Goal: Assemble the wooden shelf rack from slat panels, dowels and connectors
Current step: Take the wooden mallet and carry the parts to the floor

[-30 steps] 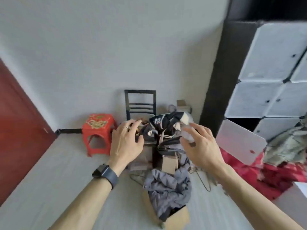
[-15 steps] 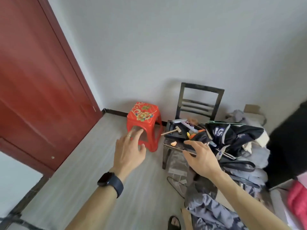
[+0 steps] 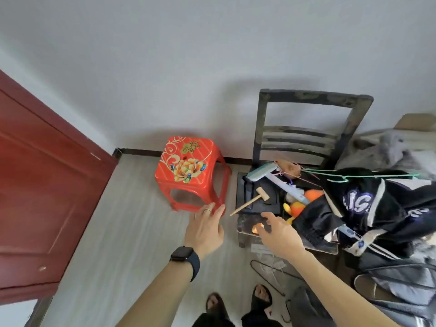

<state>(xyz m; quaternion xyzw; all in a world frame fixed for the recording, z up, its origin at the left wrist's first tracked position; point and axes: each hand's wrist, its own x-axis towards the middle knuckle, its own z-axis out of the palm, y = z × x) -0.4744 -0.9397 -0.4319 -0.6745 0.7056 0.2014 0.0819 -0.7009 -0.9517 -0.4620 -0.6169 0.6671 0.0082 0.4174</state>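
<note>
No slat panels, dowels or connectors anywhere in sight, so assembly hasn't begun. The only likely rack item is a small wooden mallet, lying flat on the seat of the black chair, head twd 1 o'clock, handle tip poking off the seat's left edge at 7. Prob. parked there w/ other odds and ends, not laid out for work.

Right hand sits at 5 o'clock from the mallet, over the seat's front edge. Grip wide, fingers spread and loosely bent, holding nothing. It looks set to pick through the clutter, maybe for the mallet.

Left hand at 7 o'clock, grip also wide, fingers straight, tips at the red stool by its near leg; can't tell if touching. Stool stands at 9–10, prob. wanted as a seat.

At 3 o'clock a black jacket spills off the chair. It has purple-and-white lettering, too creased to read. Stool top has a gilt character over a flower print, too blurred to read.
</note>
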